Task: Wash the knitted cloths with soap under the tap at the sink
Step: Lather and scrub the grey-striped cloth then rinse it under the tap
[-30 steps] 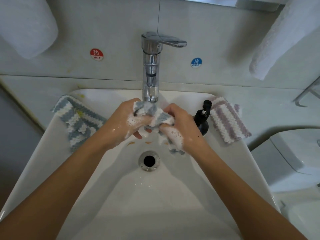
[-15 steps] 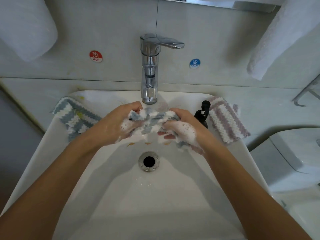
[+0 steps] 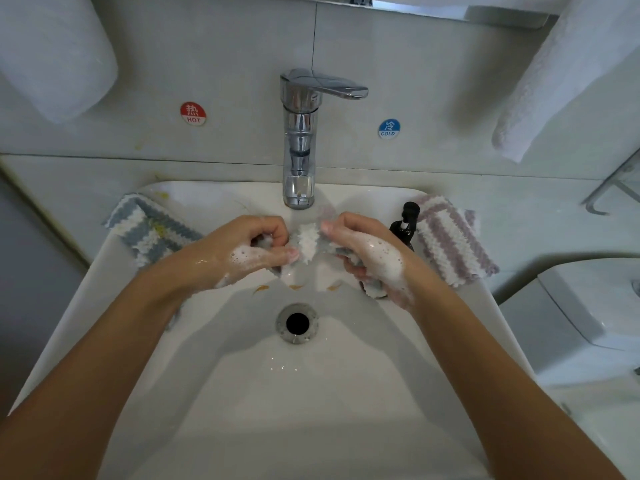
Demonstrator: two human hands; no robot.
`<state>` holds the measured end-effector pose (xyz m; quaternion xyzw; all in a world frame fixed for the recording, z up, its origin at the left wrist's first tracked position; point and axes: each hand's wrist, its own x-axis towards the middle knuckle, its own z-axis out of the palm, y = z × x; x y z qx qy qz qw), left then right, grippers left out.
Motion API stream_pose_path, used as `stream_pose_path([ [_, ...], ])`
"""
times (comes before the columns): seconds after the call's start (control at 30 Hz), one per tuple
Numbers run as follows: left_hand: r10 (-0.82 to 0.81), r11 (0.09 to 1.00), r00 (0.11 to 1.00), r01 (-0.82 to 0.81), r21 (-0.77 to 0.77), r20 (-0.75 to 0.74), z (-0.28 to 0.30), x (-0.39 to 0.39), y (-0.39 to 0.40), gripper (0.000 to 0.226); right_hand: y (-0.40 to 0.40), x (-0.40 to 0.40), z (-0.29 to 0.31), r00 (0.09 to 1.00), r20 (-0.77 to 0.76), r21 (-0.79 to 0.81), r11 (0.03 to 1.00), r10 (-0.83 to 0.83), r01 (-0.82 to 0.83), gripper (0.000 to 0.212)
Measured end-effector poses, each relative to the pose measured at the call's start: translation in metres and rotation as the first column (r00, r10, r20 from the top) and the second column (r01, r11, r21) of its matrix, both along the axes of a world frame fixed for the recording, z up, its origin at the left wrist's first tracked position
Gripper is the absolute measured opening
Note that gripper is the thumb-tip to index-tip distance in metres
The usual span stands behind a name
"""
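Centre of frame: the left hand [image 3: 242, 251] and the right hand [image 3: 372, 254] both grip one blue-grey and white knitted cloth [image 3: 308, 242], stretched between them directly below the tap [image 3: 299, 140] spout. Fingers of both hands are curled tight round the cloth's ends; a bunched white ridge of fabric shows between them. Soap foam covers the backs of both hands. Whether water is running cannot be told.

The hands are above the white sink [image 3: 311, 393] basin, upward of the drain [image 3: 297, 323]. A second blue-striped cloth [image 3: 152, 230] lies over the sink's upper-left rim, partly behind the left wrist. A purple-striped cloth [image 3: 450, 240] lies at the upper-right rim, just beside a dark pump bottle [image 3: 405, 223].

Wall: red HOT sticker [image 3: 193, 113] left of the tap, blue COLD sticker [image 3: 389, 129] right.
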<state>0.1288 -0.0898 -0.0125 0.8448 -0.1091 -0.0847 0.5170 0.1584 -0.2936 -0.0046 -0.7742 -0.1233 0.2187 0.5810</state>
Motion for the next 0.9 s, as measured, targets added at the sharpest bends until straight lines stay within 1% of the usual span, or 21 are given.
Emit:
stream_pose_path([
  [0.03, 0.034, 0.999, 0.999, -0.034, 0.010, 0.017, -0.002, 0.001, 0.000, 0.030, 0.002, 0.000, -0.002, 0.998, 0.045, -0.028, 0.999, -0.041, 0.042, 0.031],
  [0.1, 0.112, 0.991, 0.994, -0.111, 0.081, -0.002, -0.006, 0.002, 0.002, 0.033, 0.004, -0.001, -0.005, 0.990, 0.125, -0.104, 0.992, -0.057, 0.071, 0.028],
  [0.17, 0.165, 0.979, 0.986, -0.161, 0.128, -0.022, -0.007, 0.002, 0.002, 0.040, 0.004, -0.001, -0.007, 0.990, 0.136, -0.112, 0.992, -0.037, 0.052, 0.022],
  [0.27, 0.122, 0.991, 0.992, -0.121, 0.049, -0.021, -0.009, 0.003, 0.002, 0.029, 0.004, -0.001, -0.008, 0.989, 0.141, -0.089, 0.995, -0.037, 0.049, 0.017],
  [0.33, 0.090, 0.996, 0.995, -0.091, -0.022, -0.045, -0.009, 0.000, 0.001, 0.021, 0.004, 0.001, -0.012, 0.970, 0.243, -0.143, 0.988, -0.022, 0.059, 0.017],
  [0.4, 0.098, 0.987, 0.991, -0.108, -0.117, -0.089, -0.012, -0.002, 0.000, 0.022, 0.006, 0.004, -0.018, 0.937, 0.350, -0.185, 0.979, -0.016, 0.086, 0.008],
  [0.43, 0.114, 0.981, 0.989, -0.126, -0.144, -0.092, -0.012, -0.002, -0.004, 0.024, 0.007, 0.004, -0.021, 0.919, 0.393, -0.190, 0.976, -0.026, 0.109, 0.004],
  [0.47, 0.154, 0.979, 0.986, -0.161, -0.122, -0.070, -0.013, -0.003, -0.010, 0.027, 0.009, 0.003, -0.023, 0.901, 0.432, -0.188, 0.973, -0.042, 0.135, 0.005],
  [0.5, 0.208, 0.977, 0.978, -0.208, -0.038, -0.005, -0.014, -0.004, -0.017, 0.029, 0.011, 0.001, -0.026, 0.888, 0.454, -0.152, 0.975, -0.076, 0.161, 0.009],
  [0.53, 0.246, 0.961, 0.963, -0.257, 0.100, 0.107, -0.014, -0.005, -0.024, 0.030, 0.014, -0.001, -0.026, 0.877, 0.461, -0.092, 0.976, -0.133, 0.197, 0.013],
  [0.57, 0.237, 0.921, 0.941, -0.297, 0.252, 0.242, -0.015, -0.007, -0.033, 0.030, 0.017, -0.002, -0.025, 0.861, 0.464, -0.010, 0.970, -0.210, 0.242, 0.018],
  [0.6, 0.203, 0.875, 0.912, -0.333, 0.351, 0.357, -0.013, -0.012, -0.042, 0.030, 0.019, -0.002, -0.023, 0.838, 0.461, 0.068, 0.953, -0.293, 0.296, 0.022],
  [0.63, 0.195, 0.867, 0.883, -0.359, 0.346, 0.428, -0.013, -0.018, -0.052, 0.027, 0.020, -0.001, -0.022, 0.813, 0.446, 0.142, 0.927, -0.374, 0.348, 0.025],
  [0.67, 0.208, 0.881, 0.873, -0.363, 0.304, 0.440, -0.014, -0.022, -0.061, 0.024, 0.021, 0.002, -0.022, 0.801, 0.404, 0.204, 0.897, -0.441, 0.391, 0.028],
  [0.7, 0.264, 0.900, 0.868, -0.378, 0.215, 0.420, -0.016, -0.024, -0.068, 0.030, 0.023, 0.004, -0.023, 0.799, 0.366, 0.232, 0.878, -0.477, 0.419, 0.031],
  [0.73, 0.344, 0.909, 0.858, -0.406, 0.093, 0.382, -0.019, -0.025, -0.074, 0.041, 0.027, 0.003, -0.025, 0.816, 0.316, 0.255, 0.871, -0.485, 0.419, 0.033],
  [0.77, 0.448, 0.886, 0.830, -0.462, -0.041, 0.332, -0.023, -0.022, -0.077, 0.047, 0.029, -0.001, -0.029, 0.832, 0.325, 0.221, 0.892, -0.449, 0.395, 0.033],
  [0.8, 0.554, 0.832, 0.790, -0.530, -0.163, 0.262, -0.024, -0.015, -0.077, 0.048, 0.035, -0.007, -0.033, 0.858, 0.334, 0.165, 0.921, -0.389, 0.354, 0.032],
  [0.83, 0.643, 0.763, 0.740, -0.592, -0.262, 0.200, -0.027, -0.009, -0.074, 0.046, 0.040, -0.015, -0.038, 0.858, 0.384, 0.112, 0.940, -0.340, 0.323, 0.029],
  [0.87, 0.708, 0.697, 0.685, -0.641, -0.322, 0.170, -0.028, -0.004, -0.071, 0.044, 0.044, -0.022, -0.042, 0.859, 0.389, 0.130, 0.942, -0.334, 0.308, 0.024],
  [0.9, 0.736, 0.669, 0.653, -0.662, -0.337, 0.178, -0.032, -0.003, -0.069, 0.043, 0.046, -0.025, -0.045, 0.847, 0.412, 0.126, 0.941, -0.337, 0.314, 0.022],
])
